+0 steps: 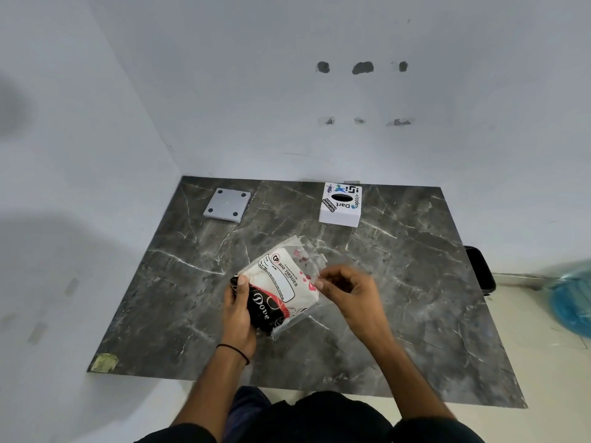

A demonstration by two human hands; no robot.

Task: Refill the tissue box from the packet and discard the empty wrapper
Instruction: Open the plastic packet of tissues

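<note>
A clear plastic tissue packet [281, 282] with a black, red and white label is held just above the dark marble table [415, 282], near its middle. My left hand [238, 311] grips the packet's lower left end, thumb on top. My right hand [348, 292] pinches the packet's clear plastic edge on the right side. White tissues show inside the wrapper. The white tissue box [341, 206], with a dark oval slot on top and printed stickers, stands at the back of the table, apart from both hands.
A grey square plate [227, 204] with dark corner dots lies at the back left. White walls close off the left and back. A black object [479, 270] sits off the table's right edge, and a blue plastic thing [572, 298] lies on the floor beyond it.
</note>
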